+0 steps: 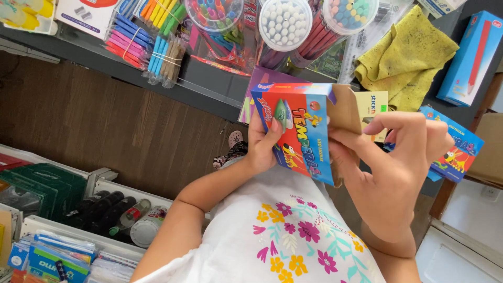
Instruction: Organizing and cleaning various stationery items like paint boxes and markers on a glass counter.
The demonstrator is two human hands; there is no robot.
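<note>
I hold a colourful cardboard paint box (301, 131) in front of my chest, over the edge of a dark counter (209, 89). My left hand (260, 144) grips its left end, thumb across the printed front. My right hand (401, 165) holds the right end, where a plain brown flap (343, 105) stands open, with my fingers curled beside the opening. What is inside the box is hidden.
On the counter lie bundled markers (141, 36), round tubs of chalk (285, 23) and coloured pencils (348, 13), a yellow cloth (406, 57), a blue box (471, 57) and a second similar paint box (458, 152). Low shelves with dark bottles (105, 209) stand at lower left.
</note>
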